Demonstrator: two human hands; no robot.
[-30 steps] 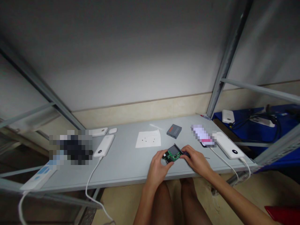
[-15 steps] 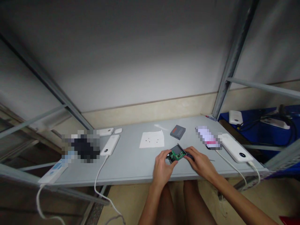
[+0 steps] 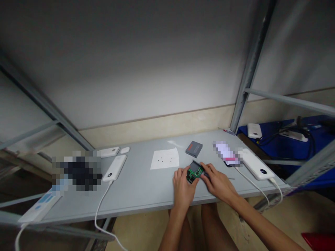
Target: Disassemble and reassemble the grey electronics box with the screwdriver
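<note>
My left hand (image 3: 183,186) and my right hand (image 3: 218,183) both grip a small green circuit board (image 3: 194,173) that sits in a dark open casing just above the grey table (image 3: 141,188). The left hand's fingers curl round the board's left edge. From the right, the other hand pinches the casing's edge. A white paper sheet (image 3: 165,158) with a few tiny dark specks, maybe screws, lies just behind the left hand. A dark grey cover piece (image 3: 194,147) rests beyond the board.
A white power bank (image 3: 255,164) with a cable lies at the right, another power bank (image 3: 114,167) with a cable at the left. Behind the left one lie two small white devices (image 3: 110,152). A white power strip (image 3: 38,208) hangs off the left edge. Metal shelf posts (image 3: 247,76) frame the table.
The camera view shifted slightly. Both hands stay on the circuit board, and the left hand has turned more over the board's left side.
</note>
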